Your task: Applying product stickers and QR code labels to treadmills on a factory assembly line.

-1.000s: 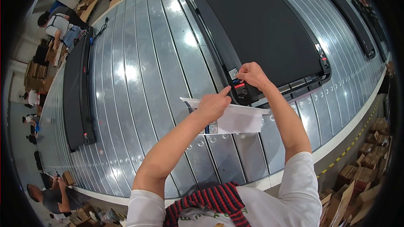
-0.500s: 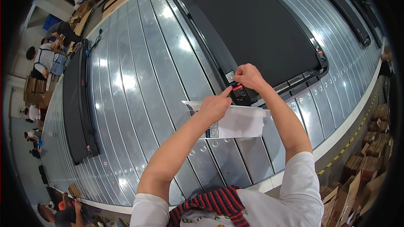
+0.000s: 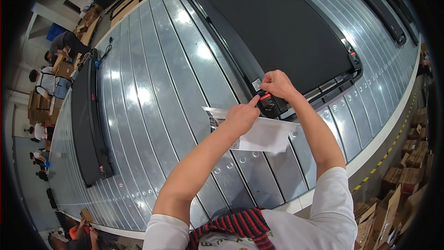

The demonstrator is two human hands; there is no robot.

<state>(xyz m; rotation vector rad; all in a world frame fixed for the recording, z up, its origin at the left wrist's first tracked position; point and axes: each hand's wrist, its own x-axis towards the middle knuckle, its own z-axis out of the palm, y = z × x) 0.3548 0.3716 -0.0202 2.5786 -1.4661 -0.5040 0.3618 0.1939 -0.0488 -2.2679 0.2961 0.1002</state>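
A flat black treadmill [image 3: 286,23] lies on the metal roller table in front of me. At its near left corner is a small white label [image 3: 257,84] with a square code, beside a red-and-black sticker [image 3: 267,103]. My right hand [image 3: 278,85] pinches at the label's right edge; its fingertips hide that part. My left hand [image 3: 241,118] stretches its index finger to the corner, just below the label. Its other fingers are curled on a white sheet of labels [image 3: 270,135], which spreads out below the corner. The sheet's left part, with printed codes, is partly behind my left wrist.
Another black treadmill [image 3: 85,125] lies on the left of the roller table [image 3: 157,78], with a cable at its far end. A third one [image 3: 372,4] is at the far right. Brown cartons [image 3: 384,213] are piled beyond the right edge. Several people work at the left.
Both hands stay at the treadmill's corner, and the label remains at the right fingertips. The label sheet has tilted, its right side lower, and my left hand covers more of its printed codes.
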